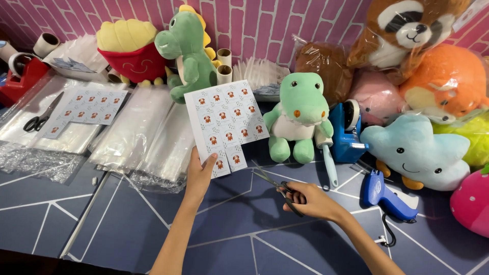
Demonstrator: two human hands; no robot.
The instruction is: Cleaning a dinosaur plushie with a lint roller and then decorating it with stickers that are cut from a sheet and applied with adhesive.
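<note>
Fingers of the left hand (pixel 199 173) pinch the sticker sheet (pixel 225 124) at frame centre; its lower right corner is already cut away. Right hand (pixel 308 199) grips open scissors (pixel 270 182), most stickers remaining uncut.

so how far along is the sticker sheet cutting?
Done: the sticker sheet already has a stepped lower edge, with stickers missing at bottom right. In hand: left hand holds the sheet's lower corner; right hand grips scissors, blades open, just right of the sheet and not yet on it. Left: most stickers remain uncut, plus a second sheet on the plastic bags.
</note>
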